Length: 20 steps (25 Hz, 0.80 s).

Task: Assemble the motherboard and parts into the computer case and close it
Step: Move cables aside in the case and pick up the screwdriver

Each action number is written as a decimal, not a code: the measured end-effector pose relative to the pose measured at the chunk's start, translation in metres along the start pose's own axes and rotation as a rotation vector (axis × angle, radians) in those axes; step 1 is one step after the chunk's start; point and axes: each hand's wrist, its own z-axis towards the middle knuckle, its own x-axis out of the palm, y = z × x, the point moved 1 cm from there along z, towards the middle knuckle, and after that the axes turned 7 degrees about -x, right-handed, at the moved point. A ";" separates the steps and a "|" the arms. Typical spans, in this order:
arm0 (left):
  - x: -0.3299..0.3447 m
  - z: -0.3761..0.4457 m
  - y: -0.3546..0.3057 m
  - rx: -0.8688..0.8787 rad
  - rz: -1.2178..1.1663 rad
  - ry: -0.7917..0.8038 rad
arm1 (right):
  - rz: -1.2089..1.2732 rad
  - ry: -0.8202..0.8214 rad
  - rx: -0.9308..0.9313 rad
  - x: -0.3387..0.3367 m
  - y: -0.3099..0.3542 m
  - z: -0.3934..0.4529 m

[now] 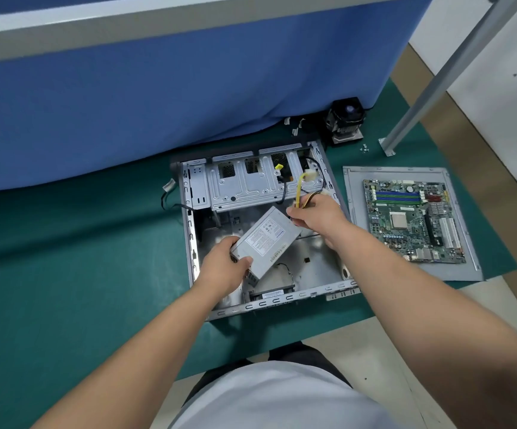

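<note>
Here the left hand [224, 267] grips the power supply [266, 241] over the open case [189, 230] while the right hand [316, 216] pinches its cables [299, 190]; next, probably, seating the box without trapping them.

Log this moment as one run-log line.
left hand grips power supply | right hand holds cables | motherboard outside case

No text is readable: labels on the power supply [266, 239] and fan [272, 294] are too small to read.
</note>
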 end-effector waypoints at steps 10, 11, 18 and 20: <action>0.000 0.002 0.001 -0.185 -0.483 0.075 | -0.840 0.243 -0.174 0.063 -0.017 -0.057; -0.004 0.000 -0.002 -0.245 -0.642 0.116 | -0.895 0.261 -0.167 0.067 -0.019 -0.056; -0.038 0.003 -0.014 0.013 -0.215 0.078 | -1.027 0.170 -0.196 0.078 -0.020 -0.052; -0.052 0.010 -0.004 0.286 0.184 -0.161 | -1.033 0.192 -0.180 0.079 -0.019 -0.049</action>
